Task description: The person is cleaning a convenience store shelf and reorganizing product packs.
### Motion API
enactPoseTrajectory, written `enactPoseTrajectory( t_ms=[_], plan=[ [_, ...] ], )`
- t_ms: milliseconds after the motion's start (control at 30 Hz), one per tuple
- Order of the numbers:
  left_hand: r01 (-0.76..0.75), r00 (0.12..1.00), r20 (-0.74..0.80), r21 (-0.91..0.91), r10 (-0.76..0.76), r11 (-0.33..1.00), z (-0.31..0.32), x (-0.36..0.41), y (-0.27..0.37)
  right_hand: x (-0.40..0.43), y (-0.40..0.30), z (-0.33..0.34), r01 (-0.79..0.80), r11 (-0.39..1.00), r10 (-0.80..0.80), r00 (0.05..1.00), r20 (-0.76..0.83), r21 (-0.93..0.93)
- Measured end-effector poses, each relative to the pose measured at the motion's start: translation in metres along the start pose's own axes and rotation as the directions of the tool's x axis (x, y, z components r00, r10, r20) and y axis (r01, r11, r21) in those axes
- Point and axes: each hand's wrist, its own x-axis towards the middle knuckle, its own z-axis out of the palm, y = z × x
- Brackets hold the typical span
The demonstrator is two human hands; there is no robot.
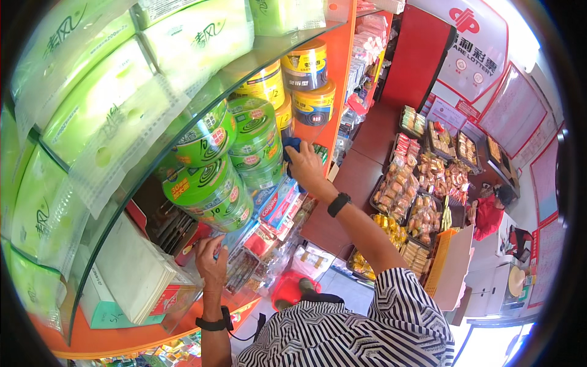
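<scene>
On a glass shelf stand stacked green tubs of mosquito coils (211,183), with a second green stack (257,142) beside them and yellow tubs (314,101) behind. My right hand (306,166) holds a dark blue cloth (292,147) beside the second green stack. My left hand (212,259) is at the shelf's front, below the nearer green stack, with its fingers curled; whether it holds something small cannot be told. Colgate toothpaste boxes (277,208) lie between my hands. Both wrists bear black bands.
Green tissue packs (105,110) fill the glass shelf (183,117) above. White and teal boxes (124,275) stand at lower left. A red stool (286,286) is near my feet. Trays of packaged snacks (396,188) lie to the right; a person in red (488,215) is farther off.
</scene>
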Motion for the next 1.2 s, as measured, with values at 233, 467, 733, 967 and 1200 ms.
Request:
enactPoseTrajectory(
  t_ms=[233,467,733,967,1200],
  plan=[
    [-0.004,1.000,0.007,-0.064,0.004,0.998,-0.001,0.000,0.003,-0.024,-0.002,-0.041,-0.135,0.957,0.114,0.989,0.095,0.258],
    [0.098,0.984,0.163,-0.121,-0.077,0.988,-0.003,-0.015,0.004,-0.091,-0.057,-0.107,-0.444,0.544,0.035,0.860,0.509,0.712],
    [0.445,0.896,0.382,-0.773,-0.228,0.453,0.008,-0.013,0.079,-0.096,-0.111,-0.153,-0.398,0.409,-0.484,0.668,0.565,0.821],
    [0.365,0.900,0.074,-0.664,-0.429,0.652,-0.006,0.014,0.066,0.020,-0.016,-0.131,0.121,0.845,-0.081,0.992,-0.100,0.520],
    [0.311,0.919,-0.037,-0.540,-0.392,0.782,0.008,0.007,0.024,0.180,0.052,-0.116,0.125,0.990,-0.103,0.959,-0.264,0.069]
  ],
)
